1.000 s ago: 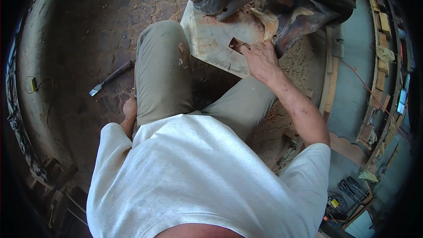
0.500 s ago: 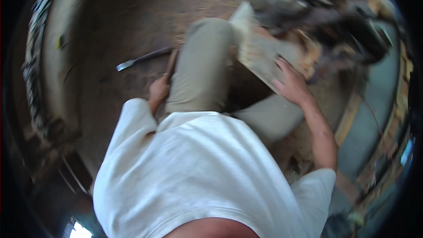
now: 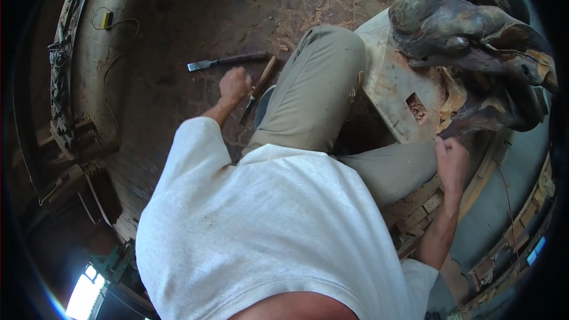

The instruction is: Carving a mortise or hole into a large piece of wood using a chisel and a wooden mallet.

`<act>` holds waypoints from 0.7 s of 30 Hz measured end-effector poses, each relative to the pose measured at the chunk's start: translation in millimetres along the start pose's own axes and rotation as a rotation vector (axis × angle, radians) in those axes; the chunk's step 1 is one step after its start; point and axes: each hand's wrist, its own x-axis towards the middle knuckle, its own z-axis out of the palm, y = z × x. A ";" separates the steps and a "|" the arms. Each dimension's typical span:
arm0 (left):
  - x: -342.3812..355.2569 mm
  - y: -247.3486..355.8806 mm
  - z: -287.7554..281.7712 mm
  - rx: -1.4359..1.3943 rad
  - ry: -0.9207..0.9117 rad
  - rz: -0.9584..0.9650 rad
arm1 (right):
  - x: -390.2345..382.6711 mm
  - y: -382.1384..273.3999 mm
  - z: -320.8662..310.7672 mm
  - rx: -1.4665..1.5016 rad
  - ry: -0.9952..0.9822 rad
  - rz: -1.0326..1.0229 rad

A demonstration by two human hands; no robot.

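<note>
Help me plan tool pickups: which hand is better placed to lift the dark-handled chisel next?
Probably left: the left hand is near the chisel; the right hand is by the right knee.

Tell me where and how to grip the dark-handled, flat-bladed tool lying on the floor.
Take its dark handle around the middle, ideally with the left hand close by, coming from above on the body's side. The handle lies crosswise with the metal blade pointing left, so this should keep the hand off the edge; another tool's lighter handle crowds its right end.
</note>
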 end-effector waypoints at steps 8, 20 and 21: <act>38.6 30.0 -36.2 0.127 0.253 0.231 | -134.6 255.1 235.5 0.777 0.241 0.562; 94.3 16.9 -37.6 0.352 -0.050 0.307 | -241.8 221.1 656.7 0.685 0.040 0.621; 96.8 37.3 -50.5 0.305 -0.024 0.273 | -252.3 221.9 659.4 0.664 0.057 0.678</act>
